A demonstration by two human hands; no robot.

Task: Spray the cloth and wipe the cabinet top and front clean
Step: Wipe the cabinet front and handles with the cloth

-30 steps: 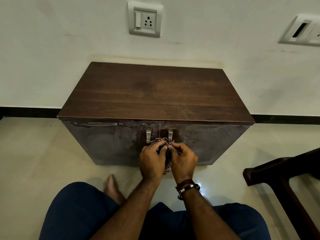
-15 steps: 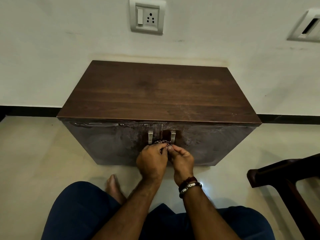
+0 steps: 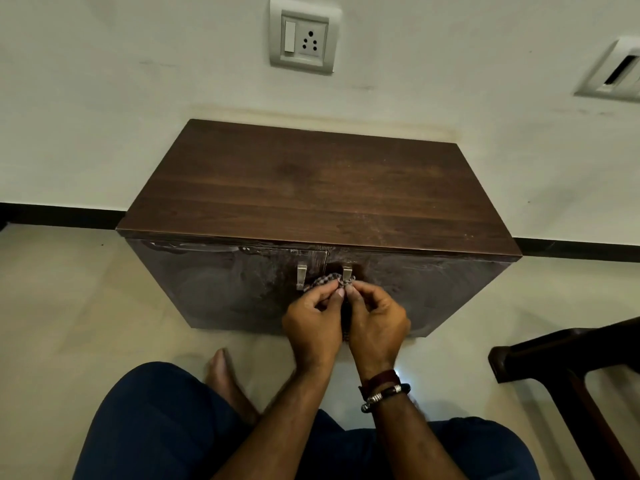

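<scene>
A low dark wooden cabinet (image 3: 311, 188) stands against the wall, its front doors streaked with wet smears. Two metal handles (image 3: 302, 276) sit at the middle of the front. A small checked cloth (image 3: 325, 280) is bunched just below the handles. My left hand (image 3: 313, 323) and my right hand (image 3: 375, 322) are side by side, both pinching the cloth at the fingertips in front of the cabinet doors. Most of the cloth is hidden behind my hands. No spray bottle is in view.
A wall socket (image 3: 303, 38) is above the cabinet, another wall plate (image 3: 616, 72) at the right. A dark wooden chair frame (image 3: 568, 362) stands at the right on the light floor. My knees in blue trousers and a bare foot (image 3: 225, 379) are below.
Both hands stay on the cloth by the handles; the cloth has been gathered smaller and higher, with less hanging below. The view has shifted slightly.
</scene>
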